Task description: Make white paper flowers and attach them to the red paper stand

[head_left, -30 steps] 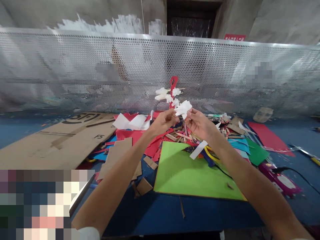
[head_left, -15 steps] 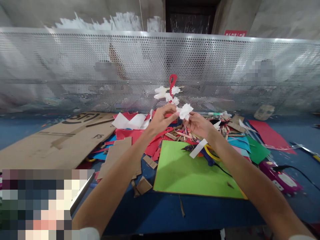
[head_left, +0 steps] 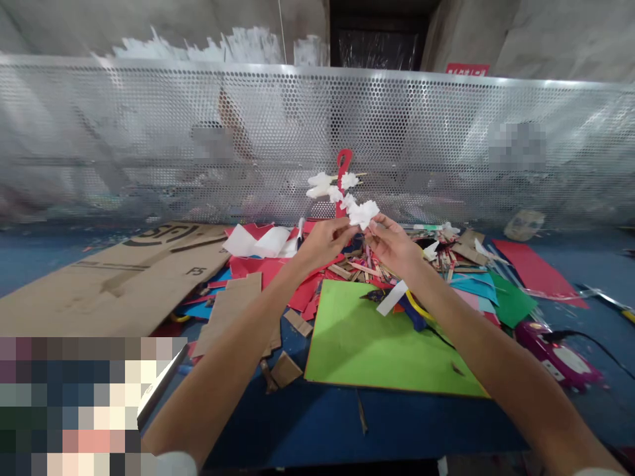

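A crumpled white paper flower (head_left: 364, 214) is pinched between my two hands above the middle of the table. My left hand (head_left: 325, 243) closes on its lower left side, fingertips partly hidden. On its right, my right hand (head_left: 394, 244) grips it from below with thumb and fingers together. Just behind stands a red curled paper strip (head_left: 344, 162) with several white paper blossoms (head_left: 320, 185) around it. A green board (head_left: 377, 344) lies under my arms, bearing a blue glue gun (head_left: 414, 312) and a small white paper strip (head_left: 391, 299).
A large cardboard sheet (head_left: 114, 277) covers the left. Red paper (head_left: 538, 268), green paper (head_left: 510, 297) and a purple device (head_left: 558, 357) with a cord lie at right. Scraps and sticks pile up mid-table. A perforated metal panel (head_left: 278, 132) stands behind.
The white flower has turned and shifted slightly left and down. My left fingers have moved lower on it, and my right hand has risen a little along its side.
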{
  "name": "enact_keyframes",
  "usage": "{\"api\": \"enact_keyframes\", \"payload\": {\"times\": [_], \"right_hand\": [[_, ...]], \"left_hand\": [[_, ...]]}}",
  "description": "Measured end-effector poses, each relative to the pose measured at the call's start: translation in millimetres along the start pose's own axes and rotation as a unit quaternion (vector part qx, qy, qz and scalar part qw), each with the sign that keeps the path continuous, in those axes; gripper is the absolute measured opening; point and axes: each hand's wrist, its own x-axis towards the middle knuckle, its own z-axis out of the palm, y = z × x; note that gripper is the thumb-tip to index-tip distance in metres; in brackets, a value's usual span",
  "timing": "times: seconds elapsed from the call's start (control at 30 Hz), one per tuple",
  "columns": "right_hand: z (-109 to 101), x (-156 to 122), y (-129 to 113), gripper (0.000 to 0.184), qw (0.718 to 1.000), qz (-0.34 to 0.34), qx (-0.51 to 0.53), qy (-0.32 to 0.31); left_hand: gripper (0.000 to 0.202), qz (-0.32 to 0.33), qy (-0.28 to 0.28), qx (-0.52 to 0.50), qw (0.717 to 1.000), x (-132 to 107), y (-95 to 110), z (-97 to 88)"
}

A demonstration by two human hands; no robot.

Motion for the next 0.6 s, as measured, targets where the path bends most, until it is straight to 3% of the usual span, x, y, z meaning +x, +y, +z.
{"api": "enact_keyframes", "payload": {"times": [0.1, 0.17, 0.43, 0.6], "right_hand": [[-0.2, 3.2, 7.0, 0.033, 0.995, -0.056, 0.012, 0.075], [-3.4, 4.2, 9.6, 0.032, 0.995, -0.054, -0.006, 0.088], [-19.2, 2.6, 6.0, 0.027, 0.982, 0.065, -0.177, -0.030], [-19.3, 2.2, 6.8, 0.029, 0.968, 0.040, -0.241, -0.052]], "left_hand": [[0.032, -0.001, -0.034, 0.077, 0.996, 0.6, 6.3, 1.0], [0.033, -0.017, -0.046, 0.117, 0.992, 1.1, 7.8, 0.4], [0.031, -0.065, -0.129, 0.154, 0.977, 1.4, -4.1, -19.7], [0.031, -0.066, -0.160, 0.143, 0.974, 0.6, -9.0, -22.5]]}}
